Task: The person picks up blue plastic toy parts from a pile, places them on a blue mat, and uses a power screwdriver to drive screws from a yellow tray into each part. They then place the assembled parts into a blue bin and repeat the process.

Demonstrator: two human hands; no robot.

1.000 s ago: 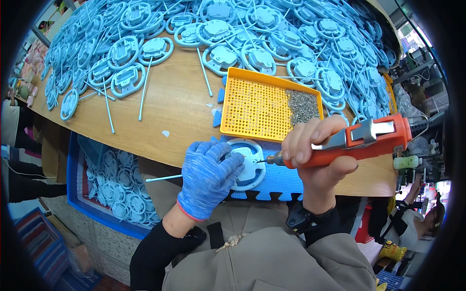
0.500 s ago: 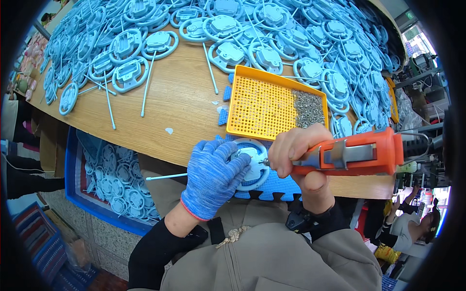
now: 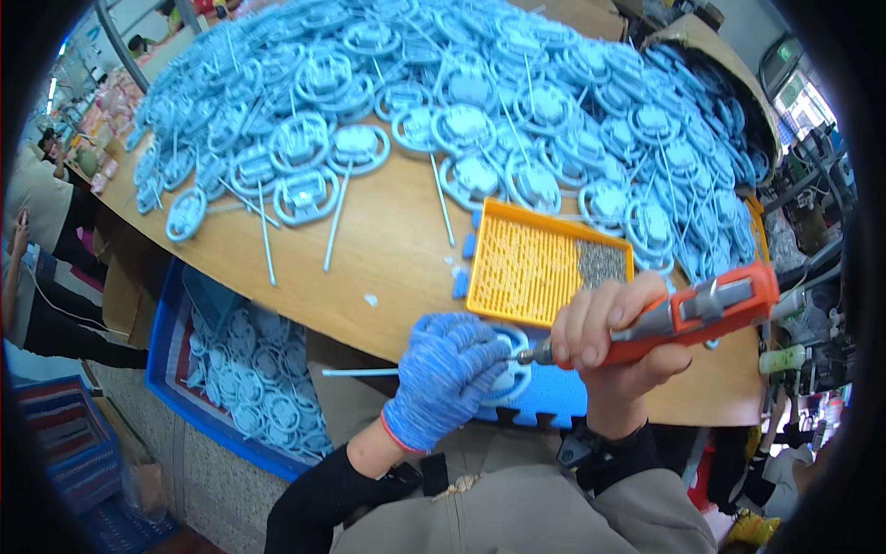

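Observation:
In my blue-gloved left hand (image 3: pixel 441 379) is a light-blue round plastic frame (image 3: pixel 513 386) with a thin stick (image 3: pixel 360 372) poking out to the left. The fingers cover much of the frame and press it against a blue foam mat (image 3: pixel 557 392). My bare right hand (image 3: pixel 600 332) grips an orange power screwdriver (image 3: pixel 706 319), tilted with its back end up to the right. Its bit meets the frame beside my left fingertips; the exact contact spot is hard to make out.
Just beyond my hands sits a yellow perforated tray (image 3: pixel 472 288) with small metal screws (image 3: pixel 604 263) at its right end. A large heap of similar blue frames (image 3: pixel 461 83) covers the table's far side. A blue bin (image 3: pixel 166 365) of parts stands lower left.
The view has shifted, so the table and heap sit lower and further right in the picture. My left fingers and the screwdriver bit now lie closer together on the frame.

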